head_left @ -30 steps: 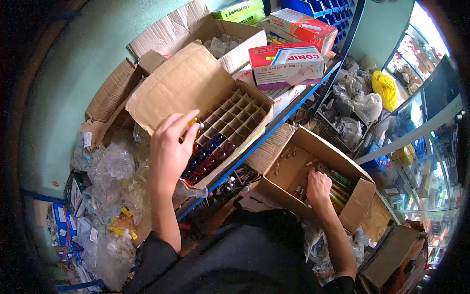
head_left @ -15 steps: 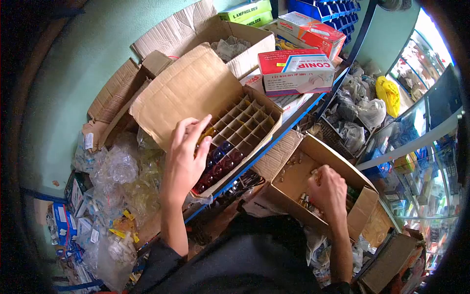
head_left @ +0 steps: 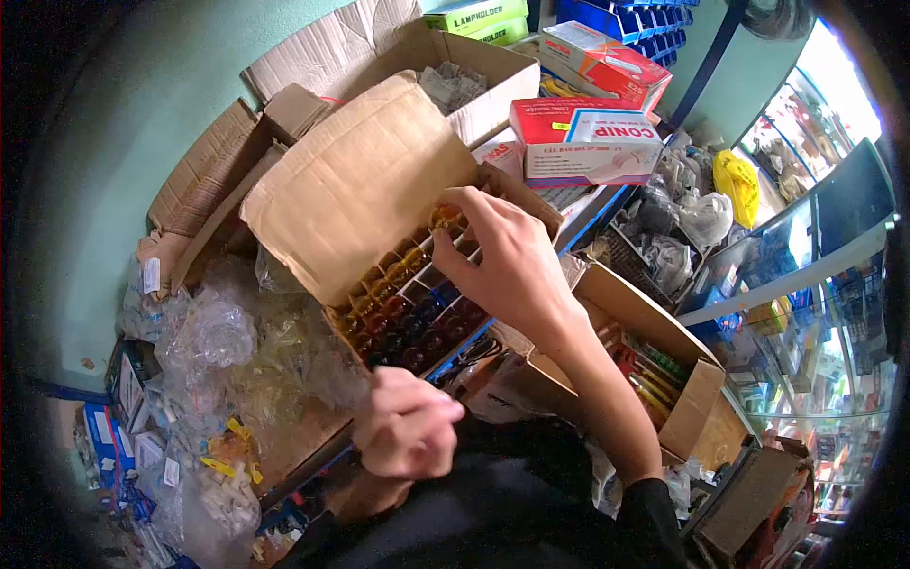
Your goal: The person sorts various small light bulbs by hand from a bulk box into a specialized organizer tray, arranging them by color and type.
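An open cardboard box with a grid of dividers (head_left: 488,282) holds small light bulbs in yellow, red, blue and dark tones (head_left: 393,308). Over its far part, my right hand (head_left: 512,261) pinches an orange light bulb (head_left: 445,216) between thumb and fingers, at the cells near the raised lid (head_left: 355,180). My left hand (head_left: 408,427) is in front of the box's near corner, blurred by motion. Its fingers are curled in, and whatever they may hold is hidden.
A second open carton (head_left: 635,284) on the right contains colored tube-like items (head_left: 654,379). Behind the divided box stand a red-and-white CONIP box (head_left: 588,142) and another carton (head_left: 493,90). Clear plastic bags (head_left: 218,332) pile up on the left; a glass display case (head_left: 806,332) lines the right.
My right hand has come up from the right carton to the divided box with an orange bulb. My left hand has pulled back toward my body and curled up. The divided box shows more colored bulbs.
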Demonstrator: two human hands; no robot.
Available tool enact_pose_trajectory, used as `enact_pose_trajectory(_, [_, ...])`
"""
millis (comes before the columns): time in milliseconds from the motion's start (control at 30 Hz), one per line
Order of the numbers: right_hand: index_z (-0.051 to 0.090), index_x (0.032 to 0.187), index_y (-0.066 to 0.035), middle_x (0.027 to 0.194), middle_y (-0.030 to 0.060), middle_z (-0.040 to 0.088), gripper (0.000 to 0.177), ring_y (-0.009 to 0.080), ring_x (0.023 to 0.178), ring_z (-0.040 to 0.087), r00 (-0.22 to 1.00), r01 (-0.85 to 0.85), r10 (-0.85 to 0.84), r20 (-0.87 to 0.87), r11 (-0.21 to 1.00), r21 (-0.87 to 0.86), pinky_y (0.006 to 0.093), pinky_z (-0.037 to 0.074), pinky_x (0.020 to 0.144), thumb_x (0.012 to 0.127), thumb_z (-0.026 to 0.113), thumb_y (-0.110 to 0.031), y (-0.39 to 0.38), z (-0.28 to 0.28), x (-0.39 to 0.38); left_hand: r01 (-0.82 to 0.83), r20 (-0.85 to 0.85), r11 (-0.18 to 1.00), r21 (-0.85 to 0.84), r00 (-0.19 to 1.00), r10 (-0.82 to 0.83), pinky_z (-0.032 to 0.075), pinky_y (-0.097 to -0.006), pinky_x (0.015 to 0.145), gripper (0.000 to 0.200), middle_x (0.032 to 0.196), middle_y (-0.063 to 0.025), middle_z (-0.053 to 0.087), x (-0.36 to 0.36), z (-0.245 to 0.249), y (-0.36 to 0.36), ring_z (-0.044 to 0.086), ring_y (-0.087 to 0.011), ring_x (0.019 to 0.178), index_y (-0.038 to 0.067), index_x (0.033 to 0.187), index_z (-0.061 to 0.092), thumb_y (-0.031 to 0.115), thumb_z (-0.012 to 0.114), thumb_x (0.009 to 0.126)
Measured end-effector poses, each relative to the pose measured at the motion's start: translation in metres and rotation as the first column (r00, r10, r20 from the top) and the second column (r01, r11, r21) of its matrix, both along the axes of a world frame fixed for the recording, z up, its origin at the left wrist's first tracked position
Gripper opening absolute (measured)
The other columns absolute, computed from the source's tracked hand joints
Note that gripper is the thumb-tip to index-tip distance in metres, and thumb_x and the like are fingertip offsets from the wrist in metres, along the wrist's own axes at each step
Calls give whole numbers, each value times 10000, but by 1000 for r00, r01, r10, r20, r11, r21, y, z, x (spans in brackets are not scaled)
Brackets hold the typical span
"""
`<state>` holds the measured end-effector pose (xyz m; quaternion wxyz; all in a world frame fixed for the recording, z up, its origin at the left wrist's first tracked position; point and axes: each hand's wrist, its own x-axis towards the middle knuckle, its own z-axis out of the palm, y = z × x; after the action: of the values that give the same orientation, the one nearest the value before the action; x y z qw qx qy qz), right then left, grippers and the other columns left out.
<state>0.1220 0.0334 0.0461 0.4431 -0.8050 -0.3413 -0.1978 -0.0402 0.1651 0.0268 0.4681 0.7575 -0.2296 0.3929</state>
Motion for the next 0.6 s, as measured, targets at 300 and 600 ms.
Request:
enact_pose_trajectory(300, [615, 1169, -82, 977, 144, 709, 266, 335, 975, 674, 999, -26, 16, -45, 974, -226, 454, 483, 878, 942, 665, -211, 0, -7, 2, 153, -37, 987, -49, 987, -155, 512, -318, 598, 219, 937, -70, 638, 8, -10, -14, 633, -211, 701, 53, 982, 712, -65, 668, 802])
enact_pose_trajectory(600, [734, 1110, -133, 1002, 49, 670, 252, 260, 989, 636, 998, 53, -55, 5, 913, -405, 417, 478, 860, 924, 680, -294, 3, -23, 1, 187, -10, 982, -21, 982, -187, 514, -313, 587, 237, 917, -79, 627, 17, -11, -23, 626, -214, 681, 43, 980, 702, -85, 645, 788])
